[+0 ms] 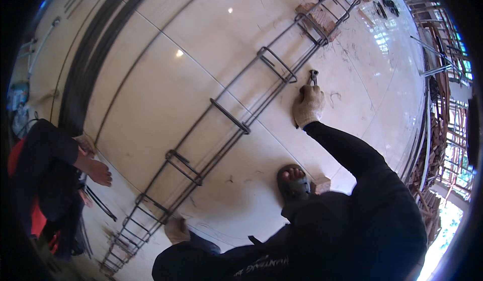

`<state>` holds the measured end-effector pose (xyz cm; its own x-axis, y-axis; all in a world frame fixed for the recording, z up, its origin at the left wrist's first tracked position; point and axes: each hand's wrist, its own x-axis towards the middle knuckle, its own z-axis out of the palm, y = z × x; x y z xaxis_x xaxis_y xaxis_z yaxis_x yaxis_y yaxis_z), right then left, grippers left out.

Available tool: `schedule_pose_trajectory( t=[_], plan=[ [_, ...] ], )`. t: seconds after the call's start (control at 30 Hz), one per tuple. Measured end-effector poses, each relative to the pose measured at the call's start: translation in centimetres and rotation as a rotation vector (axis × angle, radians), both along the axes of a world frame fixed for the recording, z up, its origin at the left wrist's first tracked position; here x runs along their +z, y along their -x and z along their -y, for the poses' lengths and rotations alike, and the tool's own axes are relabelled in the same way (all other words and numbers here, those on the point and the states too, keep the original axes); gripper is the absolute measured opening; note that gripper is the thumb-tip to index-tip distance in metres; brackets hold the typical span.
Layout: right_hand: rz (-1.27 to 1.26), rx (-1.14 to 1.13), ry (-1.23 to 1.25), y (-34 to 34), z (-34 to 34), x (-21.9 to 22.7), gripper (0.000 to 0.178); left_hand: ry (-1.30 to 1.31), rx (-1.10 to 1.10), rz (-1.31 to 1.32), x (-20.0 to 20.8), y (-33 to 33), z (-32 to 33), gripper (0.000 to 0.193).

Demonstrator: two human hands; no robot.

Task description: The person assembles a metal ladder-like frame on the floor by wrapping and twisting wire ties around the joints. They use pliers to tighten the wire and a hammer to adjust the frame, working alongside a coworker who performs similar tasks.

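Note:
A long rebar cage (234,116), made of steel bars with rectangular stirrups along it, runs diagonally from lower left to upper right. My right hand (309,104), in a pale work glove, is closed around a pair of pincers (314,75). The pincers' head points away from me, just right of the cage and apart from it. Low in the view, my gloved left hand (176,229) is beside the cage's near part. Its fingers are too unclear to show whether it grips a bar.
A wooden block (318,20) supports the cage's far part; a small block (320,185) lies by my sandalled foot (293,183). Long dark bars (80,84) lie at left. A co-worker (55,165) sits beside them, bare foot toward the cage. Black pieces (387,4) lie far right.

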<state>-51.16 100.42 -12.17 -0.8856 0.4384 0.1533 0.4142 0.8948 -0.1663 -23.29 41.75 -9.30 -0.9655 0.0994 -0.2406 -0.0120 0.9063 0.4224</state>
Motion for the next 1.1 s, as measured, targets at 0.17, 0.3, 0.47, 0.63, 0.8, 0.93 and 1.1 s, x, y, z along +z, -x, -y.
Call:
schedule_pose_trajectory(
  t=[0.17,0.3,0.47,0.63,0.8,0.93,1.1],
  plan=[
    [-0.075,0.032,0.05,-0.1,0.2,0.0,0.014,0.062,0.011,-0.005,0.2,-1.2,-0.2,0.022],
    [-0.166,0.082,0.341,-0.6,-1.1,-0.7,0.018,0.263,-0.006,0.193,1.4,-1.2,-0.4,0.024],
    [0.123,0.624,0.361,-8.6,-6.6,2.7,0.035,0.279,0.022,0.181,5.1,-0.1,-3.6,0.026],
    [0.807,0.814,0.507,-20.5,-10.5,10.3,0.045,-0.063,0.346,0.147,9.9,1.1,-8.9,0.028],
    [0.895,-0.03,0.376,-26.3,-8.0,11.7,0.076,-0.334,0.476,0.061,7.2,3.8,-16.5,0.023],
    [0.908,-0.306,0.368,-28.2,-5.5,10.0,0.08,-0.681,0.447,0.023,3.8,6.0,-22.0,0.018],
    [0.941,-0.508,0.156,-29.7,-5.1,7.7,0.078,-0.973,0.361,-0.051,2.0,7.7,-24.4,0.015]
  ],
)
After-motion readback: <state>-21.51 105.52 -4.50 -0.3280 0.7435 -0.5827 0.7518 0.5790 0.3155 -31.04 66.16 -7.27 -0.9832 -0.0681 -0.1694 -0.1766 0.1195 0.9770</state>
